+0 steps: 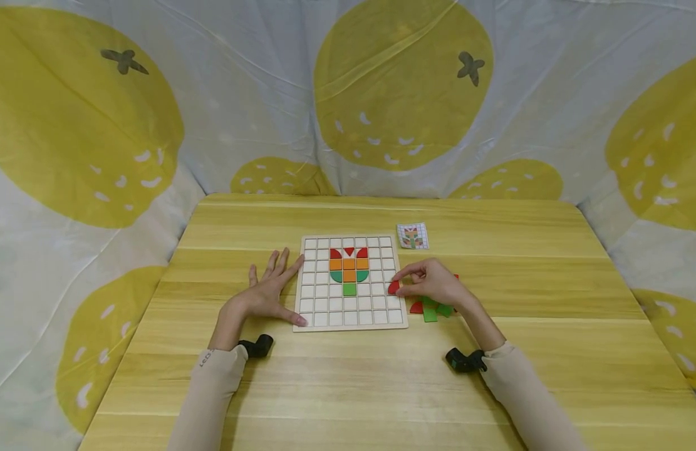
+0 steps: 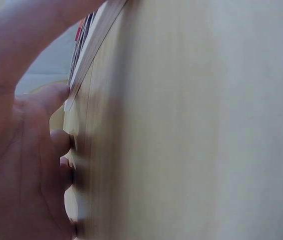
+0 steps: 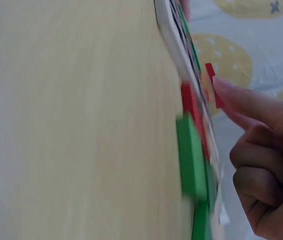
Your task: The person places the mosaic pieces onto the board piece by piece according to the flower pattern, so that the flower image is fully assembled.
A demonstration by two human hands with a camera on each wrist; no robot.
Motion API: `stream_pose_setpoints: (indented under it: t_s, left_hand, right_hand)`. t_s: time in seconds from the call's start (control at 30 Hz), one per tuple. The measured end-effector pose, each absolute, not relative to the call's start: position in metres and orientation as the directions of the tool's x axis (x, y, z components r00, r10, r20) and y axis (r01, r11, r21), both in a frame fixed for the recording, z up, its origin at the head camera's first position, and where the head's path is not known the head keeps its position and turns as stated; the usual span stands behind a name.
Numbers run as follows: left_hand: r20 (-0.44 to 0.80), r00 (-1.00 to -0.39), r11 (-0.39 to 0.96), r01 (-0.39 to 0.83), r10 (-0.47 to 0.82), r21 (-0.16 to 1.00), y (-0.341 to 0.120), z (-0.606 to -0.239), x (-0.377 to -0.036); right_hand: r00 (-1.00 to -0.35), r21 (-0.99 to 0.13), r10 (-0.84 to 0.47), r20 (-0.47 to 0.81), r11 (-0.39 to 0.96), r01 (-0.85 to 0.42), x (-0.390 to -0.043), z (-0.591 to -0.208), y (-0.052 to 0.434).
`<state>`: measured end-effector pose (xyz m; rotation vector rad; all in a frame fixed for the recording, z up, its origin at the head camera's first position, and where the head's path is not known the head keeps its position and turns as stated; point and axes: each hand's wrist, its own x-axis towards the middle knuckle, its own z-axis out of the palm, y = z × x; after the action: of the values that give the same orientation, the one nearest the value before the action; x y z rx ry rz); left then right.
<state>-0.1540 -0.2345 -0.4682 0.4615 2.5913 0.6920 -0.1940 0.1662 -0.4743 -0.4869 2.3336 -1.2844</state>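
Observation:
A square wooden grid board [image 1: 319, 303] lies flat on the table. In its cells, red, orange and green tiles form a tulip-like flower, with an orange tile [image 1: 349, 264] at the centre and a light green tile [image 1: 349, 289] at the bottom. My left hand [image 1: 263, 295] is spread at the board's left side, thumb at the near corner and index finger at the upper left edge. Over the right edge, my right hand [image 1: 435, 282] pinches a red rounded tile [image 1: 393, 288] between thumb and index finger. The right wrist view shows this red tile [image 3: 210, 73] raised above the board.
Loose red and green tiles [image 1: 430, 313] lie in a pile right of the board, partly under my right hand. A small printed card [image 1: 413, 236] with a flower pattern sits beyond the board's far right corner. Fruit-patterned cloth [image 1: 404, 88] hangs behind the wooden table [image 1: 348, 388].

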Motion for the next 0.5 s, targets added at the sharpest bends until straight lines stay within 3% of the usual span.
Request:
stream_pose_setpoints:
  t_s: [0.5]
  left_hand:
    - [-0.3, -0.862, 0.822, 0.205, 0.408, 0.532, -0.234, -0.47, -0.153]
  right_hand:
    - [-0.838, -0.857, -0.512, -0.188, 0.502, -0.115, -0.197, -0.477, 0.11]
